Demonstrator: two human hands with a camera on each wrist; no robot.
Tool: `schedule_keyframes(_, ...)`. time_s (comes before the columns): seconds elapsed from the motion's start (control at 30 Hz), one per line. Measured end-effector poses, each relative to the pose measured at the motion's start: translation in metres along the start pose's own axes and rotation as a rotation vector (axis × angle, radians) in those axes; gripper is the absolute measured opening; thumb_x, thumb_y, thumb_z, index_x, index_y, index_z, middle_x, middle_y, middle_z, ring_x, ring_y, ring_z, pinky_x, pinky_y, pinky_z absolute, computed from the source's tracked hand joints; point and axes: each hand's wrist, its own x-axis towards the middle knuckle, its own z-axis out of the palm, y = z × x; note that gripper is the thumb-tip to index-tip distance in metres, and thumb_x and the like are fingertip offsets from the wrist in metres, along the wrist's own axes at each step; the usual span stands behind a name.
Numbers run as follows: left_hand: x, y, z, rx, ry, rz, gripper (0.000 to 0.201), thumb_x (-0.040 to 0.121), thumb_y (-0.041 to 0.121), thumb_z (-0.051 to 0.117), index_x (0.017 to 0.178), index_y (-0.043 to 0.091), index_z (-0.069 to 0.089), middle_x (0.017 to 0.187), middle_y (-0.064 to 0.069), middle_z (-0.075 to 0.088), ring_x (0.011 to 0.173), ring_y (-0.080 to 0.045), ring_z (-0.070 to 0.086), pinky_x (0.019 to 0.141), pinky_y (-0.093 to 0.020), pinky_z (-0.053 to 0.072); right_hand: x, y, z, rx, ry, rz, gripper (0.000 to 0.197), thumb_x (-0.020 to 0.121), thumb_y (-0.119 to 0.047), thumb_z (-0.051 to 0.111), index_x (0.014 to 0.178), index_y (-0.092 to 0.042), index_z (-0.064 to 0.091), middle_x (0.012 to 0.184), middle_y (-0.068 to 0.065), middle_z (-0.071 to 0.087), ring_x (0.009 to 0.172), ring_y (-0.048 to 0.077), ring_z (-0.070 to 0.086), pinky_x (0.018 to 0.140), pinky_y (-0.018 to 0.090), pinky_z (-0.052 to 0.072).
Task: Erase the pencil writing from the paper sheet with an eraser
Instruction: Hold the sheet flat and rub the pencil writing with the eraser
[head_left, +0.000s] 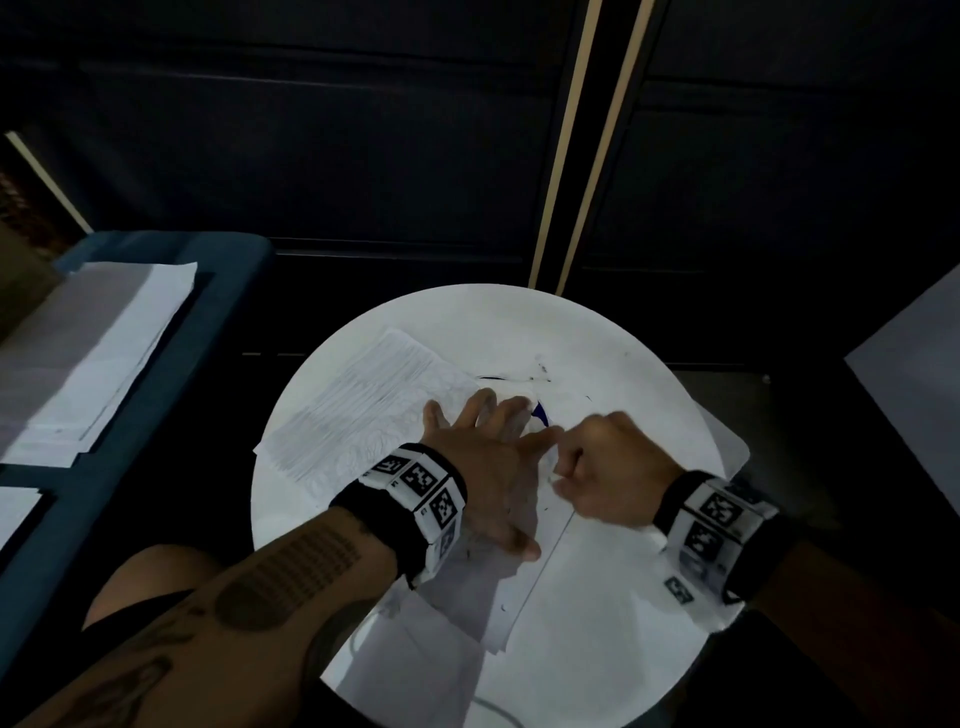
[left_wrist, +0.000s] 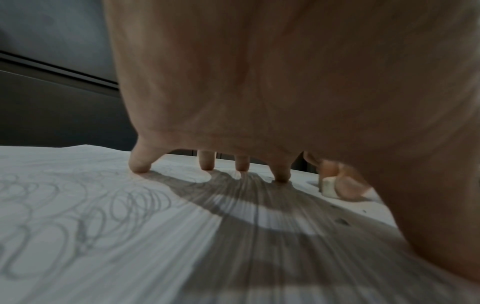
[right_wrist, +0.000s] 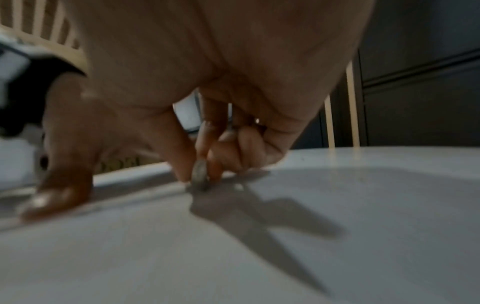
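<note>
I see my right hand (head_left: 608, 467) pinching the eraser (right_wrist: 200, 175) between thumb and curled fingers, its tip pressed down on the sheet (head_left: 363, 415). At its 9 o'clock my left hand (head_left: 488, 462) lies spread, fingers (left_wrist: 140, 162) straight, tips pinning the sheet flat. The sheet, with pencil loops and hatching, runs toward 10 o'clock on the round white table (head_left: 597, 338); paper stack (head_left: 104, 353) far off at 9.

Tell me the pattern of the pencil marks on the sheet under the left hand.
Grey looping scribbles and dense straight strokes on the white paper sheet; clearest in the left wrist view.
</note>
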Motion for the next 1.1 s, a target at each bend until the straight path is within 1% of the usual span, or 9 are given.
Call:
schedule_keyframes(0.07,0.001,0.000,0.001,-0.004,-0.002,0.003,0.134,0.064,0.084,0.076,0.158,0.052,-0.014,0.169,0.012,-0.022,0.157,-0.034,-0.021,0.112,-0.084,0.005,0.004,0.005,-0.002,0.003,0.012,0.038,0.019,0.077,-0.029,0.073,0.060,-0.024,0.065,0.067,-0.011,0.065,0.071,0.009,0.067,0.076,0.037,0.062)
schedule_keyframes(0.2,0.002,-0.001,0.004,0.002,0.012,-0.002,0.133,0.064,0.086,0.075,0.157,0.052,-0.014,0.169,0.014,-0.021,0.157,-0.034,-0.021,0.112,-0.084,0.005,0.022,0.017,-0.018,-0.011,0.139,0.128,0.017,0.078,-0.032,0.070,0.065,-0.028,0.059,0.092,0.001,0.063,0.097,0.023,0.060,0.087,0.036,0.055)
schedule_keyframes(0.33,0.004,-0.003,0.004,0.004,0.017,0.005,0.134,0.061,0.087,0.075,0.156,0.055,-0.013,0.168,0.014,-0.021,0.157,-0.035,-0.020,0.111,-0.084,0.006,0.002,0.001,-0.003,0.046,0.012,-0.030,0.019,0.080,-0.024,0.074,0.062,-0.020,0.069,0.059,-0.008,0.065,0.069,0.006,0.063,0.075,0.030,0.059)
schedule_keyframes(0.53,0.001,-0.001,0.002,0.003,-0.005,-0.011,0.132,0.065,0.085,0.074,0.157,0.054,-0.015,0.169,0.014,-0.024,0.157,-0.032,-0.025,0.114,-0.082,0.003,0.030,0.020,-0.014,-0.037,0.158,0.111,0.021,0.078,-0.028,0.071,0.062,-0.026,0.058,0.086,0.001,0.061,0.091,0.024,0.063,0.081,0.037,0.058)
schedule_keyframes(0.63,0.002,-0.002,0.002,0.019,0.005,-0.011,0.133,0.064,0.087,0.073,0.156,0.054,-0.017,0.168,0.013,-0.025,0.157,-0.033,-0.023,0.114,-0.082,0.004,0.022,0.014,-0.015,0.003,0.153,0.047,0.022,0.078,-0.025,0.073,0.059,-0.024,0.061,0.071,-0.006,0.064,0.081,0.018,0.066,0.076,0.033,0.059)
schedule_keyframes(0.73,0.003,-0.002,0.002,0.019,-0.002,-0.001,0.132,0.064,0.088,0.072,0.155,0.055,-0.018,0.168,0.014,-0.027,0.157,-0.034,-0.023,0.113,-0.082,0.005,0.007,0.008,-0.002,0.033,0.040,-0.029,0.026,0.078,-0.020,0.075,0.055,-0.024,0.062,0.059,-0.011,0.061,0.076,0.014,0.064,0.076,0.032,0.059)
schedule_keyframes(0.8,0.002,-0.002,0.002,0.008,-0.003,0.003,0.132,0.065,0.087,0.073,0.156,0.055,-0.018,0.168,0.014,-0.026,0.157,-0.033,-0.024,0.114,-0.081,0.005,0.011,0.012,0.000,0.033,0.056,-0.010,0.027,0.079,-0.020,0.076,0.056,-0.024,0.062,0.062,-0.012,0.061,0.085,0.020,0.063,0.081,0.035,0.059)
schedule_keyframes(0.93,0.000,-0.001,0.000,0.015,0.014,0.000,0.131,0.065,0.086,0.073,0.157,0.053,-0.014,0.170,0.012,-0.021,0.158,-0.033,-0.021,0.114,-0.081,0.008,0.030,0.023,-0.014,0.002,0.196,0.116,0.022,0.082,-0.026,0.071,0.063,-0.023,0.060,0.082,0.000,0.063,0.089,0.026,0.065,0.082,0.040,0.060)
schedule_keyframes(1.1,0.002,-0.002,0.003,0.026,0.023,0.004,0.133,0.062,0.088,0.073,0.156,0.055,-0.015,0.169,0.014,-0.022,0.158,-0.033,-0.019,0.112,-0.082,0.009,0.011,0.007,0.001,0.062,0.059,-0.015,0.020,0.080,-0.021,0.076,0.061,-0.019,0.068,0.065,-0.006,0.066,0.077,0.015,0.066,0.075,0.036,0.061)
